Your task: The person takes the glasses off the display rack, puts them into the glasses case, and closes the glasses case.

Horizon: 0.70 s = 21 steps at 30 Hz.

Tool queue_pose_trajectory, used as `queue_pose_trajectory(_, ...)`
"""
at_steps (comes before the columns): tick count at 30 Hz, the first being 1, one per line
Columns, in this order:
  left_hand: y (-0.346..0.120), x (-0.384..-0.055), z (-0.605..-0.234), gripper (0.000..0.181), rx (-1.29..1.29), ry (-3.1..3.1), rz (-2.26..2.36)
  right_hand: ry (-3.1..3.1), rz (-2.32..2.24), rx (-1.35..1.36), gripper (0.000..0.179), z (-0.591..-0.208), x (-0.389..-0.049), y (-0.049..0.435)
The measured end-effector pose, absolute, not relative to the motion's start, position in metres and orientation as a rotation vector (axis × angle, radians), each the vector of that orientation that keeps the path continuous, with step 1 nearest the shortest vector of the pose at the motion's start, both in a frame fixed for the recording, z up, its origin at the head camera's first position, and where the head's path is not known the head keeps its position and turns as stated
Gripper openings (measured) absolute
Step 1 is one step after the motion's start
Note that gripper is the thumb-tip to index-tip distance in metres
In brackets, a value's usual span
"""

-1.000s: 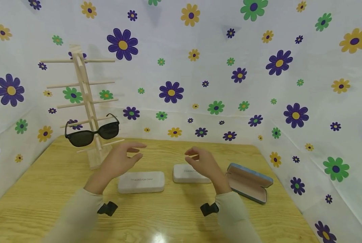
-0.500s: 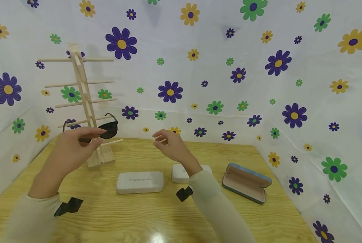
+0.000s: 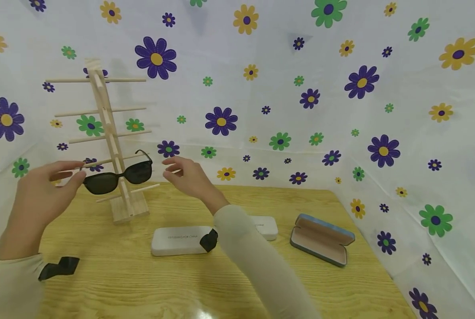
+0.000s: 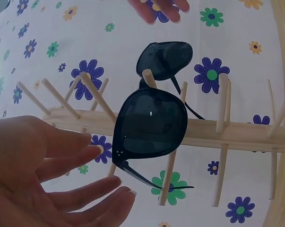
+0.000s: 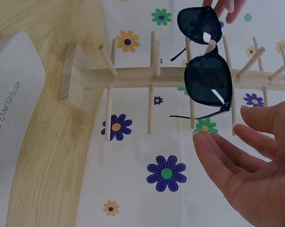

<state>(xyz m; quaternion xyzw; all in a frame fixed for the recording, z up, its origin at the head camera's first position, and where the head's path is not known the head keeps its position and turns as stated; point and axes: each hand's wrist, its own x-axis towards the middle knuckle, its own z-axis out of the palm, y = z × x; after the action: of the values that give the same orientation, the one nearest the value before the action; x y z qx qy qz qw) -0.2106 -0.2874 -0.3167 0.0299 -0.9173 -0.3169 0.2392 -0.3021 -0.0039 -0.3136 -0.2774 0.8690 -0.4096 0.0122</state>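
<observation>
Black sunglasses (image 3: 138,173) hang on a lower peg row of a wooden display stand (image 3: 109,128), lenses facing me. My left hand (image 3: 42,195) is beside their left end, thumb and fingers spread apart. In the left wrist view, a small gap shows between those fingertips and the sunglasses' frame (image 4: 151,123). My right hand (image 3: 191,179) hovers to the right of the sunglasses, its fingers loosely bent and holding nothing. The right wrist view has the right hand (image 5: 255,156) close to one temple arm, apart from it.
A white glasses case (image 3: 173,241) lies on the wooden table (image 3: 142,288); my right wrist strap overlaps its corner. Behind my right sleeve is a second white case (image 3: 266,227), partly hidden. An open blue case (image 3: 321,241) lies farther right. Flower-patterned cloth (image 3: 261,57) encloses the back and sides.
Both hands have moved left, from above the white cases to either side of the sunglasses. The sunglasses still hang on the stand. The view has shifted slightly.
</observation>
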Motion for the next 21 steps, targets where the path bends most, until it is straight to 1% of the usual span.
queue_pose_trajectory(4,-0.293,-0.213,-0.320,0.052,0.109,-2.557,-0.883,2.683,-1.284,-0.903,0.044,-0.313,-0.302,-0.017)
queue_pose_trajectory(10,-0.292,-0.216,-0.323,0.054,0.183,-2.591,-0.897,2.617,-1.310,-0.923,0.053,-0.316,-0.302,-0.028)
queue_pose_trajectory(14,-0.291,-0.218,-0.323,0.052,0.208,-2.584,-0.916,2.578,-1.321,-0.898,0.056,-0.319,-0.301,-0.031)
queue_pose_trajectory(21,-0.291,-0.219,-0.324,0.052,0.220,-2.600,-0.909,2.569,-1.338,-0.933,0.057,-0.318,-0.300,-0.035)
